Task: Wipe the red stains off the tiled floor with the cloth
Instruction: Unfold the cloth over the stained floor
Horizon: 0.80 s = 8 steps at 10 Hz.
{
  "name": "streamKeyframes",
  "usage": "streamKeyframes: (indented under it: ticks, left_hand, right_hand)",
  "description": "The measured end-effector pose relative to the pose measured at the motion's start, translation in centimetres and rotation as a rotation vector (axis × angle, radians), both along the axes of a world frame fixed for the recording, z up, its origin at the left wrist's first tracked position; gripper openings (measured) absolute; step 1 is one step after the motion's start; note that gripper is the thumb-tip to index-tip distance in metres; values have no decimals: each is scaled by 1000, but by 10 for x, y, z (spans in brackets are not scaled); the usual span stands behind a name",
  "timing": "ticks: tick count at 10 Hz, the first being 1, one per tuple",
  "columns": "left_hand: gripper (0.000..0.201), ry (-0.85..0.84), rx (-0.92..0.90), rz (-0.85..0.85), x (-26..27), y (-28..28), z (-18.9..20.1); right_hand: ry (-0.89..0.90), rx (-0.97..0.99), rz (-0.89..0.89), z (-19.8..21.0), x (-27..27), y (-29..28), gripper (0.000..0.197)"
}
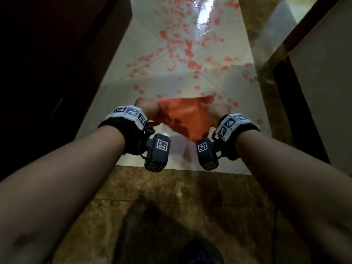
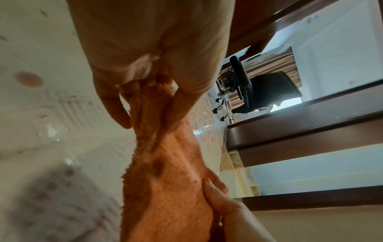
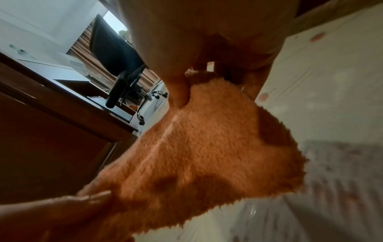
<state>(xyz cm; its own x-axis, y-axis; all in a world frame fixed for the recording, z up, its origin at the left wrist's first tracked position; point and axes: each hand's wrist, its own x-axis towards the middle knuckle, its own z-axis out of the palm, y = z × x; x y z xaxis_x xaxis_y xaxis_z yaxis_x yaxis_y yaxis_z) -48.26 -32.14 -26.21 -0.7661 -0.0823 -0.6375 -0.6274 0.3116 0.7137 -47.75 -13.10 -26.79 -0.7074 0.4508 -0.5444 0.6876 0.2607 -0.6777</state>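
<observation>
An orange fluffy cloth hangs stretched between my two hands above the pale tiled floor. My left hand pinches its left corner, and the left wrist view shows fingers curled round the bunched cloth. My right hand grips the right corner, with the thumb pressed on the cloth. Darker wet patches mark the fabric. Many red stains spatter the tiles ahead, reaching far up the corridor. A few red spots lie just beyond the cloth.
Dark wooden furniture lines the left side. A brown marble strip runs under my forearms, and another borders the right. A dark door frame stands at the right. A black office chair stands far down the corridor.
</observation>
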Motion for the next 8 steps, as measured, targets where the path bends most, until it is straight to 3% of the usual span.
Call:
streamKeyframes:
  ticks: [1, 2, 4, 5, 6, 7, 8]
  left_hand:
    - [17, 34, 10, 45, -14, 6, -4]
    - [26, 135, -91, 6, -27, 10, 8]
    - [30, 295, -311, -88, -47, -6, 38]
    - [25, 324, -380, -152, -53, -16, 47]
    - [21, 331, -412, -237, -58, -29, 49]
    - [17, 265, -407, -288, -59, -42, 41]
    - [33, 200, -492, -293, -60, -48, 24]
  right_hand:
    - [61, 26, 76, -33, -19, 4, 35]
    - [108, 22, 104, -40, -29, 3, 38]
    - [241, 26, 109, -15, -45, -4, 44]
    - [327, -12, 167, -1, -53, -8, 35]
    - [326, -189, 213, 9, -57, -6, 17]
    - [201, -280, 360, 8, -55, 5, 17]
    - [94, -248, 367, -5, -53, 3, 29]
